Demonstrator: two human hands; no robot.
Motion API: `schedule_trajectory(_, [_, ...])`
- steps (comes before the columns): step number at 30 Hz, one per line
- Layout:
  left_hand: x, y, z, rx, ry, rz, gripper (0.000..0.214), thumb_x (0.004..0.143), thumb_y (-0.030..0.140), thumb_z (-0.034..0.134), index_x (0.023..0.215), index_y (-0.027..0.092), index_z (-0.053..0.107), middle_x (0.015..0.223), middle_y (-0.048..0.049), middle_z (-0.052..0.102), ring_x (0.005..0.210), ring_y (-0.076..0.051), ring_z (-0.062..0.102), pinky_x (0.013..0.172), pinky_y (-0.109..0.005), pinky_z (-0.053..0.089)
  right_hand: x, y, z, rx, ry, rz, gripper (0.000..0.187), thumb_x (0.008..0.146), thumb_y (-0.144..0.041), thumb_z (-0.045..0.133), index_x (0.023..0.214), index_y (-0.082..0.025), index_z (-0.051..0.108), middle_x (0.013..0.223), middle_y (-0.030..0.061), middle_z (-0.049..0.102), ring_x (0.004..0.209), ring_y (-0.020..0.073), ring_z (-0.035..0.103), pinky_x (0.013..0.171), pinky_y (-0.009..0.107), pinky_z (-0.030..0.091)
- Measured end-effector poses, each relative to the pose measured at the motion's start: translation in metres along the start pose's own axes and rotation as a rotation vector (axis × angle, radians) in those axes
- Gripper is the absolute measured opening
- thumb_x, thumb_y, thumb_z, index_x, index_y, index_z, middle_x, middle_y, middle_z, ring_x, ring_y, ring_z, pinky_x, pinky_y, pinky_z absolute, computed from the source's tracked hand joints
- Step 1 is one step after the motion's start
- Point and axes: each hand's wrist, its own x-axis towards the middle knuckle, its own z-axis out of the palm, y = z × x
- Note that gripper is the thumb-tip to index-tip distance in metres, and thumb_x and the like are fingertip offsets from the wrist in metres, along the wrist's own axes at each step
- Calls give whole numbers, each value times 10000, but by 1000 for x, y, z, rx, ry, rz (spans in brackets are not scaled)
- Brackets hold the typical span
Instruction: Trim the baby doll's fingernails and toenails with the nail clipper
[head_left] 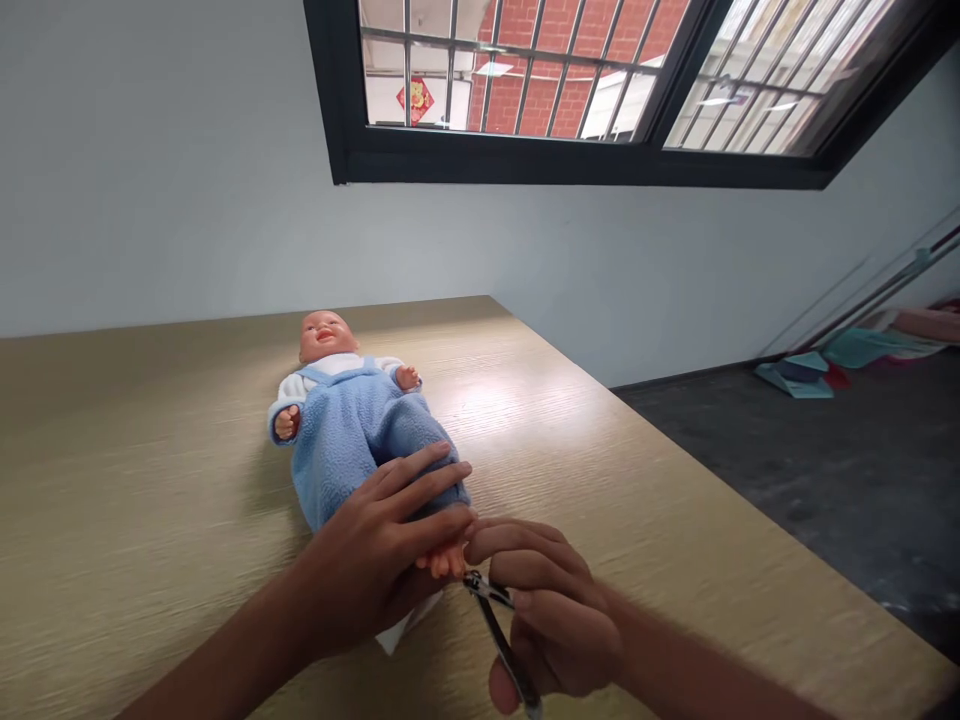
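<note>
A baby doll (346,425) in light blue fleece overalls and a white top lies on its back, head toward the wall. My left hand (382,535) is wrapped over its lower leg, fingers around the trouser leg and foot. Between my hands the doll's bare toes (444,562) stick out. My right hand (551,610) grips a metal nail clipper (499,635), its lever swung away from the body. The clipper's head is right beside the toes; I cannot tell whether it touches them. Under my left hand a white piece (405,628), perhaps paper, partly shows.
The wooden table (135,480) reaches back to the wall, its right edge running diagonally. Above is a dark-framed window (495,160) with metal bars. On the dark floor at right lie a light blue dustpan-like item (796,378) and cloths (870,345).
</note>
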Motion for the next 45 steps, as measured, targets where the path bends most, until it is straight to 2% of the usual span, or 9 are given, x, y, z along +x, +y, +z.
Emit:
schedule_trajectory(11, [-3, -1, 7, -14, 76, 30, 371, 1027, 337, 478, 1352, 172, 547, 1534, -65, 438, 1494, -249, 260, 1169, -428, 393, 2, 4, 0, -30, 19, -34, 180, 967, -291, 582, 921, -183, 445, 764, 41, 601, 783, 185, 681, 739, 340, 646])
schedule_trajectory(18, [-8, 1, 24, 11, 147, 8, 344, 1037, 370, 432, 1294, 194, 579, 1467, -57, 528, 1458, -273, 335, 1121, -471, 391, -10, 4, 10, -33, -32, -45, 446, 1050, -383, 407, 638, -212, 409, 599, 30, 577, 693, 162, 655, 742, 319, 640])
schedule_trajectory(22, [-10, 1, 28, 4, 151, 0, 364, 1058, 393, 372, 1280, 198, 585, 1451, -59, 547, 1451, -263, 355, 1131, -465, 361, -12, 3, 12, -57, -30, -79, 452, 1028, -397, 476, 621, -201, 444, 614, 41, 611, 724, 170, 669, 768, 324, 636])
schedule_trajectory(28, [-8, 2, 29, -35, 184, -24, 390, 1055, 425, 366, 1255, 196, 609, 1405, -96, 585, 1425, -280, 401, 1131, -455, 363, -10, -2, 10, -53, -101, -10, 469, 1012, -405, 513, 592, -199, 473, 606, 36, 603, 723, 173, 676, 767, 324, 635])
schedule_trajectory(32, [-7, 3, 29, -51, 186, -33, 389, 1055, 432, 366, 1244, 201, 615, 1406, -83, 587, 1422, -282, 405, 1129, -459, 367, -8, -6, 11, -29, -112, 30, 398, 1021, -341, 485, 644, -215, 468, 553, 3, 543, 656, 175, 649, 735, 334, 634])
schedule_trajectory(36, [-7, 3, 28, -34, 183, -34, 383, 1057, 427, 366, 1244, 199, 609, 1408, -81, 585, 1424, -280, 402, 1119, -457, 379, -2, -6, 13, 106, 40, 149, 193, 1016, -386, 467, 943, -209, 490, 703, 21, 615, 685, 178, 647, 680, 324, 612])
schedule_trajectory(38, [-7, 3, 28, -27, 182, -31, 369, 1057, 414, 367, 1239, 198, 606, 1410, -81, 583, 1425, -274, 401, 1111, -456, 388, -2, -4, 13, 176, 109, 196, 254, 992, -429, 516, 1106, -211, 457, 768, 20, 622, 705, 175, 646, 679, 317, 599])
schedule_trajectory(40, [-8, 3, 27, -23, 175, -23, 370, 1058, 407, 363, 1240, 191, 603, 1416, -91, 577, 1431, -268, 394, 1111, -455, 389, -4, -3, 12, 225, 92, 219, 322, 978, -431, 546, 1192, -220, 432, 813, 24, 626, 744, 182, 650, 692, 325, 590])
schedule_trajectory(45, [-8, 3, 27, -12, 170, -20, 383, 1063, 410, 342, 1258, 192, 589, 1422, -86, 572, 1433, -260, 393, 1121, -447, 374, -12, -1, 11, 246, 27, 249, 360, 974, -418, 560, 1241, -229, 410, 845, 27, 617, 794, 193, 642, 698, 338, 571])
